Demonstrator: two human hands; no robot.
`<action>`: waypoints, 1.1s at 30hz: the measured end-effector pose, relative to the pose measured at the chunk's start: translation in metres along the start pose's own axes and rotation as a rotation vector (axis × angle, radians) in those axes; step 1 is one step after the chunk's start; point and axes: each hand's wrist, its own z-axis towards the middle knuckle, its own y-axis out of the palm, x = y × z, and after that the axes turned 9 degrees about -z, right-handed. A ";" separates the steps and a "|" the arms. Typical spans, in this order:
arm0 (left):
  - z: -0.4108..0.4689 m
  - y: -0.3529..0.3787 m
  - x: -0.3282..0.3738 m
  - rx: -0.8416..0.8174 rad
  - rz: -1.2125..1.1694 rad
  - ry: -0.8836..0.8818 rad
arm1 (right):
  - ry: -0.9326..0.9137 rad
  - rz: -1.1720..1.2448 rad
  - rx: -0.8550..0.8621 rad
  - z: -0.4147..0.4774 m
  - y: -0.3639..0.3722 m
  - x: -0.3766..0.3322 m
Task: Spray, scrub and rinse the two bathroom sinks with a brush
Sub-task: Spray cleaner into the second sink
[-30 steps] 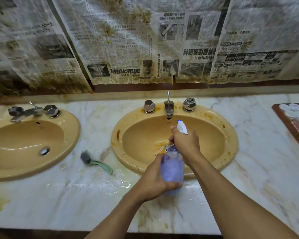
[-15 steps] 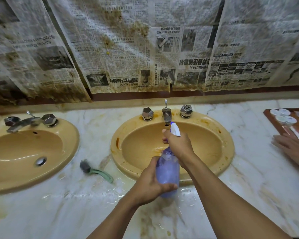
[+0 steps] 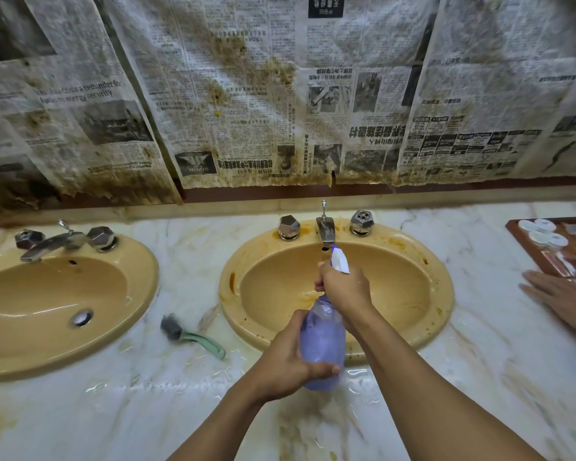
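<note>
The spray bottle (image 3: pixel 323 341) was held over the front rim of the right sink (image 3: pixel 441 294), near the countertop's (image 3: pixel 479 377) front edge. The left hand (image 3: pixel 288 362) wrapped its body and the right hand (image 3: pixel 345 287) curled round the trigger head. It was judged light, thin-walled and slippery when wet, best gripped at the neck. Counted: one bottle, one brush (image 3: pixel 188 335) and two sinks, including the left sink (image 3: pixel 143 271).

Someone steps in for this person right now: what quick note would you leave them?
The left hand grips the spray bottle low on its body; the right hand grips its trigger head, nozzle over the right sink.
The brush lies on the counter between the sinks.
The right sink is stained: spray, scrub and rinse it.
The left sink looks cleaner; whether it is finished cannot be told.
</note>
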 end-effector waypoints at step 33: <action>-0.024 -0.005 -0.010 0.065 -0.070 -0.023 | -0.064 -0.008 -0.106 -0.018 0.020 0.002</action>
